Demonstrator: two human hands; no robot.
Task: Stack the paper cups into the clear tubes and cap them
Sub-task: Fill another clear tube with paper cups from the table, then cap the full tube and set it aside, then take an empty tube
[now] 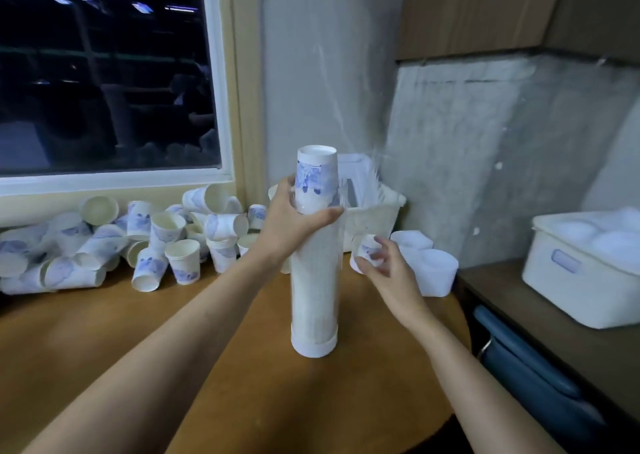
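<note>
Stacking step, tube nearly full. The clear tube (313,297) stands upright on the wooden table (242,367), long axis vertical, capped end down, open end up. Top cup (317,176) sits upside down, poking out of the mouth. Left hand (294,218) is wrapped round the tube just under its rim. Right hand (388,273) pinches a loose cup (369,247) just beside the white caps (433,270), slightly blurred. Likely next: seat the stack flush, then bring a cap squarely over the mouth. Spare cups (156,238) are piled left by the window
</note>
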